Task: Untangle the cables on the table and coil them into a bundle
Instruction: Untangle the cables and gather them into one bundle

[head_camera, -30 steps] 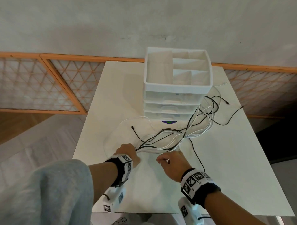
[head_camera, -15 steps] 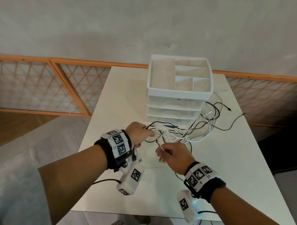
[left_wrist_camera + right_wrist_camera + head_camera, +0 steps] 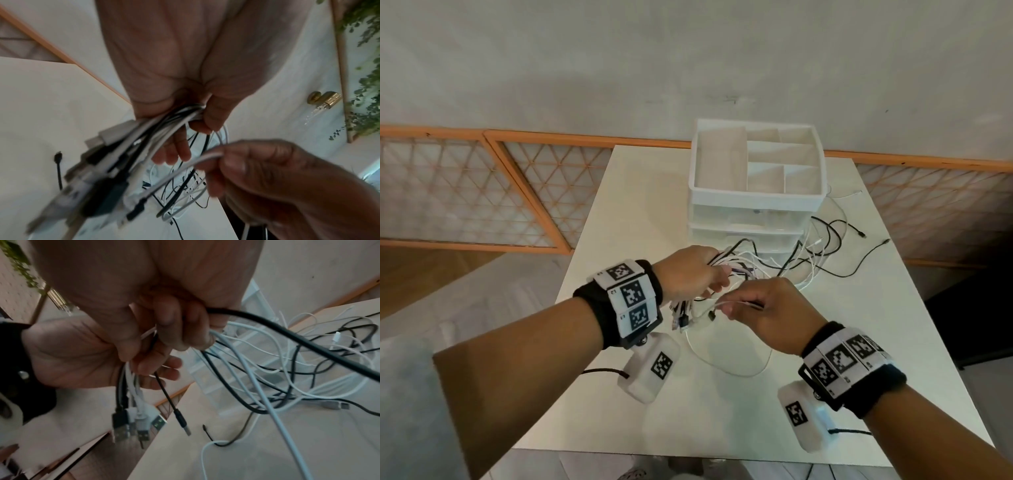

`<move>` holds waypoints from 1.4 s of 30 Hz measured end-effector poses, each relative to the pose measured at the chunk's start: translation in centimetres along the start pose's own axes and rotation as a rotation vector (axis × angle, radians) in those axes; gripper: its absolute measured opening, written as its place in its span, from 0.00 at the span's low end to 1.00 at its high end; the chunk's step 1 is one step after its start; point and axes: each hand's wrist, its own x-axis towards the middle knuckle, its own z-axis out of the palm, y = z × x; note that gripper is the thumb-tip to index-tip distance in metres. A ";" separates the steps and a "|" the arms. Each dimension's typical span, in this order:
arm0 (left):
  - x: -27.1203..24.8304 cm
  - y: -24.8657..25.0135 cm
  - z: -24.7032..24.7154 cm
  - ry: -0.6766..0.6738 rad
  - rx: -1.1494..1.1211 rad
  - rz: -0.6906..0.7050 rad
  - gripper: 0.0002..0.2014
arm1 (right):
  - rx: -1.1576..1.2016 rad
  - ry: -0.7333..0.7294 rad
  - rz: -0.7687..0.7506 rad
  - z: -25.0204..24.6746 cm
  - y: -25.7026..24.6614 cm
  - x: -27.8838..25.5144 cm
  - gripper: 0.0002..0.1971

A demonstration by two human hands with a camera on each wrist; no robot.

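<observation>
Several black and white cables (image 3: 808,260) lie tangled on the white table (image 3: 893,308), trailing to the right of the organizer. My left hand (image 3: 695,274) is raised above the table and grips a bunch of cable ends (image 3: 164,128), whose USB plugs (image 3: 133,426) hang below the fist. My right hand (image 3: 760,308), just right of the left, pinches a white cable (image 3: 205,157) and also holds a black cable (image 3: 267,324). A white loop (image 3: 739,363) hangs down to the table beneath both hands.
A white drawer organizer (image 3: 756,185) with an open divided top stands at the back middle of the table. Loose cable ends (image 3: 873,246) reach toward the right edge. Behind the table runs a wall with an orange-framed lattice panel (image 3: 482,192).
Both hands have lifted from the table. The left hand has gathered the cable ends into a bunch and raised them; the right hand has come up beside it holding cables.
</observation>
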 end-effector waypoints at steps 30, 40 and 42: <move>-0.9 -1.7 -5.9 0.501 0.369 0.013 0.28 | -0.551 0.572 0.646 -11.4 6.1 2.6 0.24; -0.7 -2.1 -6.1 0.561 0.234 -0.031 0.30 | -0.037 0.944 0.140 -16.0 0.6 6.5 0.04; -0.8 -2.4 -6.3 0.589 0.222 -0.044 0.30 | 0.009 0.971 0.059 -15.4 1.1 6.3 0.05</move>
